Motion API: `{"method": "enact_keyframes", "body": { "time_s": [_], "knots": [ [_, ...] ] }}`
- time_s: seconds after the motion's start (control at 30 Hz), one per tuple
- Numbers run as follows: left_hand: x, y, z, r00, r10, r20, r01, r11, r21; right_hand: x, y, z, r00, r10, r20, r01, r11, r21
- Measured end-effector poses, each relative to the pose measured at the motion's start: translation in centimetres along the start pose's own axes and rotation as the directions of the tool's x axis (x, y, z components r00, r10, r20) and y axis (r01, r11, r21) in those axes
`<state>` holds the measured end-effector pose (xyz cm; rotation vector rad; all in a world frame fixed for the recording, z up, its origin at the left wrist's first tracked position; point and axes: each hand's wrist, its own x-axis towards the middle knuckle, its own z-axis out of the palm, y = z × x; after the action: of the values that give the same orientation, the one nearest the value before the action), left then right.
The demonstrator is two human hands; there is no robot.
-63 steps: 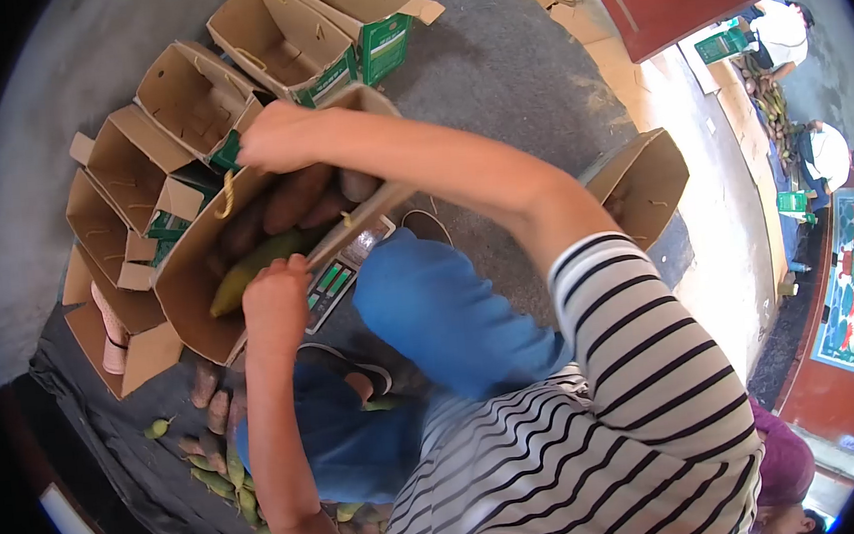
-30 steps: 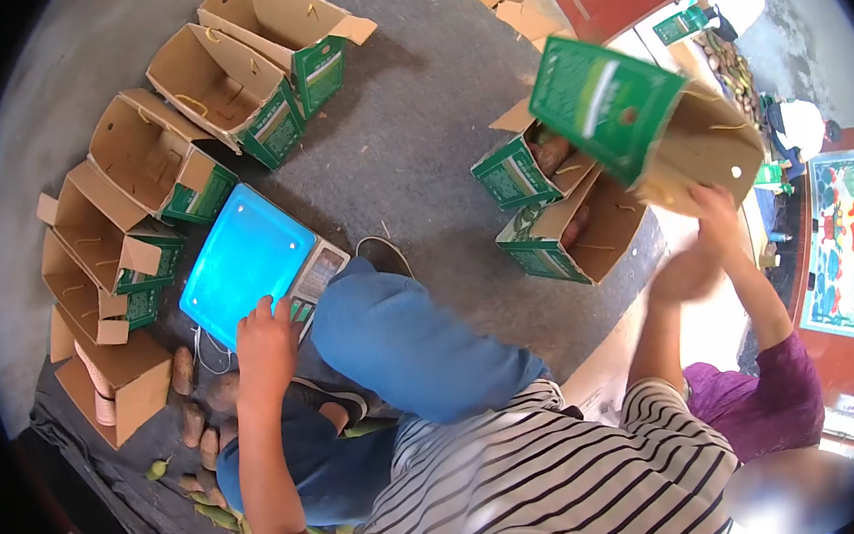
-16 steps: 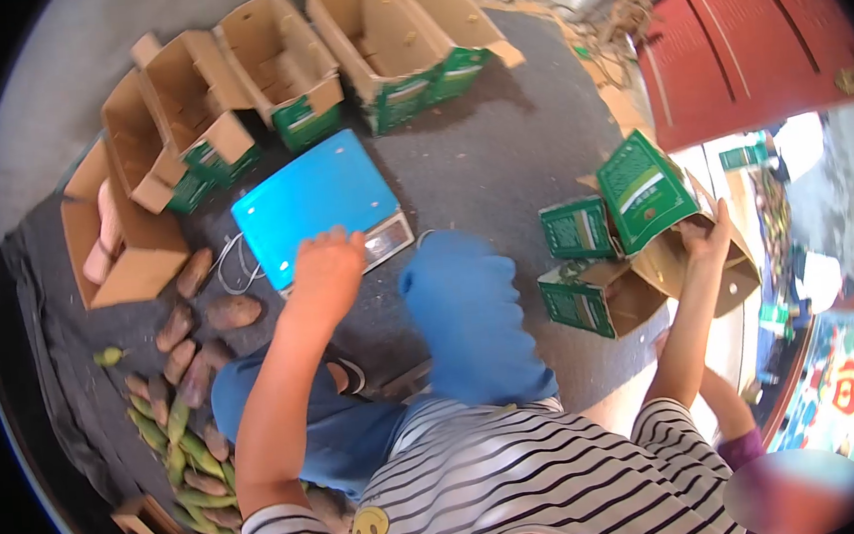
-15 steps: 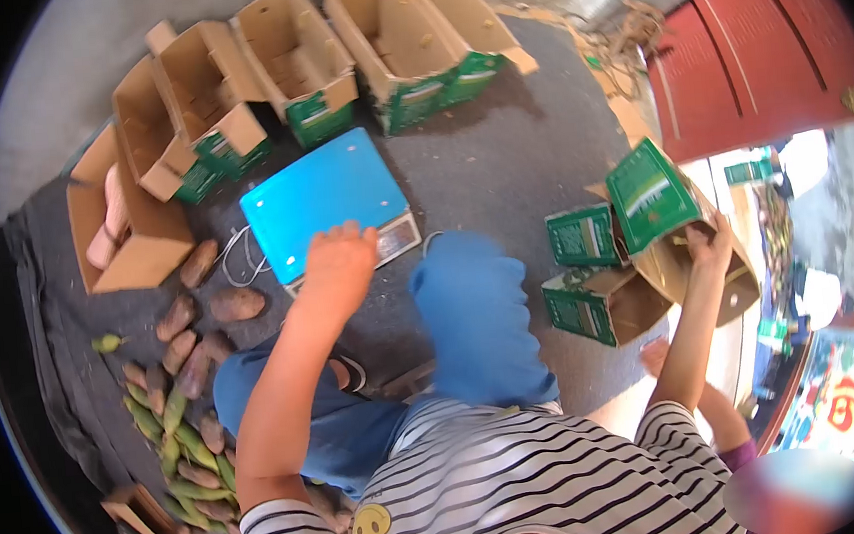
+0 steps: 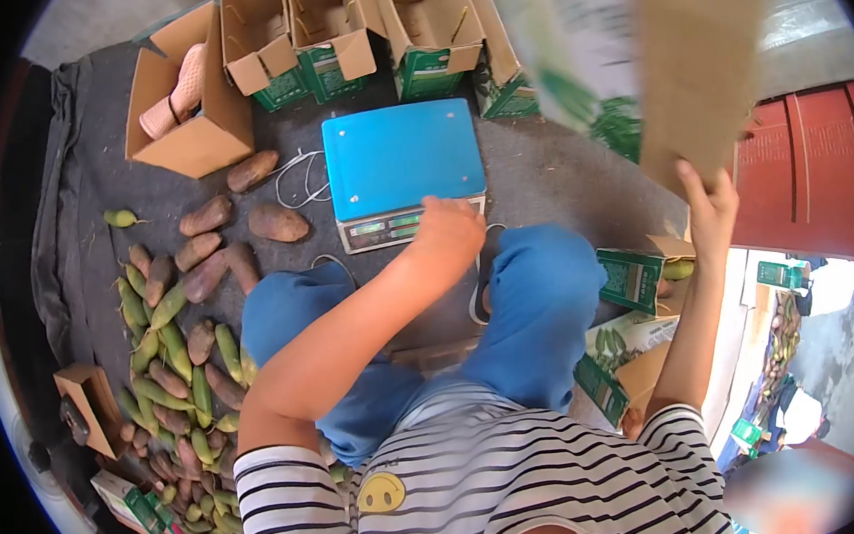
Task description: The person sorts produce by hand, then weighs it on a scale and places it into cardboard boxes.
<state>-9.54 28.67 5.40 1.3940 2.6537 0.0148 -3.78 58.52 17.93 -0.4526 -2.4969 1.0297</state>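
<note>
My right hand point(image 5: 711, 206) grips the edge of a cardboard box point(image 5: 697, 65), which is raised close to the camera and partly out of frame. One blurred side shows printed green vegetables. My left hand point(image 5: 447, 233) is at the front edge of the digital scale point(image 5: 403, 158), fingertips by its display panel. Its fingers are loosely bent, with nothing seen in them. Nothing lies on the blue pan. Beside my right forearm stands a green box point(image 5: 633, 279) with vegetables inside. Below it is another green carton point(image 5: 605, 388), touched by another person's hand point(image 5: 633, 423).
Several open cartons point(image 5: 428, 66) line the wall behind the scale. A brown box point(image 5: 199, 149) holds a pink textured object point(image 5: 176, 96). Reddish-brown tubers point(image 5: 278, 221) and long green vegetables point(image 5: 175, 349) lie at left. A white cable point(image 5: 302, 181) runs beside the scale.
My right hand has lifted the box from beside the other green boxes up towards the camera. My left hand stays at the scale's front edge. The view has turned.
</note>
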Motion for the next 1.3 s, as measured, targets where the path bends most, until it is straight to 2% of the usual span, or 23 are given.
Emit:
{"method": "enact_keyframes", "body": {
  "time_s": [0.07,0.13,0.27,0.47,0.57,0.67,0.83,0.97,1.07,1.17,1.27,1.3],
  "knots": [
    [0.2,0.4,-0.1,0.998,0.015,0.054,-0.016,1.000,0.013,1.3,-1.7,3.5,0.958,-0.133,0.252,0.134,0.991,0.011],
    [0.2,0.5,-0.1,0.997,0.022,0.079,-0.023,1.000,0.007,2.2,-3.4,7.4,0.812,-0.286,0.509,0.371,0.926,-0.070],
    [0.1,0.7,0.2,0.996,0.015,0.092,-0.015,1.000,0.003,3.1,-2.4,15.1,0.583,-0.413,0.700,0.643,0.761,-0.086],
    [0.0,0.8,0.4,1.000,0.007,0.027,-0.007,1.000,0.016,3.9,0.8,21.5,0.413,-0.493,0.765,0.731,0.681,0.044],
    [0.1,1.0,0.2,0.998,0.018,0.055,-0.019,0.999,0.028,3.8,0.6,22.3,0.389,-0.335,0.858,0.722,0.689,-0.058],
    [0.0,1.3,0.7,0.999,0.031,0.013,-0.032,0.999,0.024,3.3,-1.2,21.4,0.416,-0.339,0.844,0.764,0.633,-0.123],
    [0.2,2.0,-0.4,0.993,0.043,0.111,-0.046,0.999,0.022,2.1,-8.7,18.7,0.492,-0.357,0.794,0.716,0.684,-0.137],
    [0.7,3.0,-0.2,0.988,0.019,0.155,-0.022,1.000,0.015,0.6,-8.6,19.2,0.562,-0.425,0.709,0.703,0.698,-0.139],
    [0.7,3.3,-0.3,0.974,0.009,0.225,-0.014,1.000,0.021,0.4,-7.3,19.9,0.535,-0.359,0.765,0.682,0.718,-0.139],
    [0.8,3.2,-0.5,0.971,-0.001,0.240,0.002,1.000,-0.002,0.5,-7.5,20.0,0.516,-0.216,0.829,0.640,0.741,-0.205],
    [1.4,3.1,-0.4,0.971,-0.021,0.239,0.037,0.997,-0.065,0.6,-7.2,20.7,0.502,-0.269,0.822,0.684,0.706,-0.187],
    [1.7,3.0,-0.7,0.958,-0.028,0.285,0.054,0.995,-0.084,0.4,-7.2,21.0,0.487,-0.269,0.831,0.695,0.696,-0.182]
  ]
}}
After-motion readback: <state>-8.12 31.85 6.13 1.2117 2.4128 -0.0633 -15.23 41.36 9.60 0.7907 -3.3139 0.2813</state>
